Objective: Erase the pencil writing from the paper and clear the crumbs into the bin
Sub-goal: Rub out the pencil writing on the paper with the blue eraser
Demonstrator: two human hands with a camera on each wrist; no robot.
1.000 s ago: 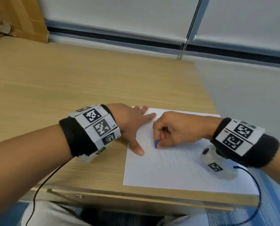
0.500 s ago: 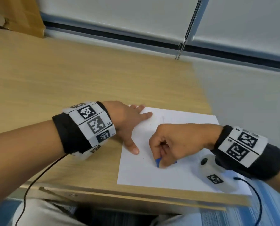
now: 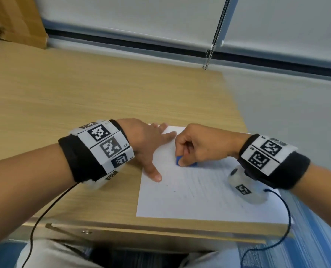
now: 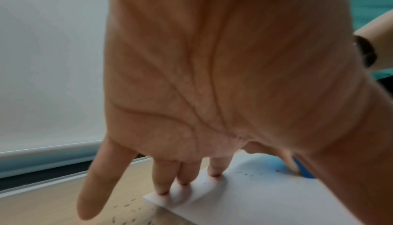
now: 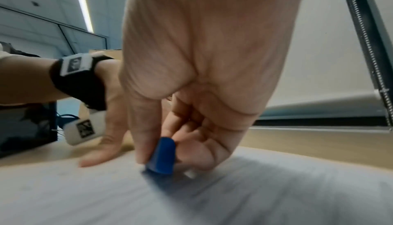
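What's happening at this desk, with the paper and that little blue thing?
A person is rubbing pencil marks off a sheet of paper. The right hand pinches a blue eraser against the page, while the left hand lies flat, holding the sheet steady on the wooden desk. Faint marks remain, and dark crumbs lie nearby.

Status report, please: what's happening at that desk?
Left hand flat, pinning paper. Right hand pinching eraser, rubbing. Crumbs on desk. No bin visible.

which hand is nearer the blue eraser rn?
Right. The right hand pinches the blue eraser against the paper; the left hand presses flat on the paper's far-left corner beside it.
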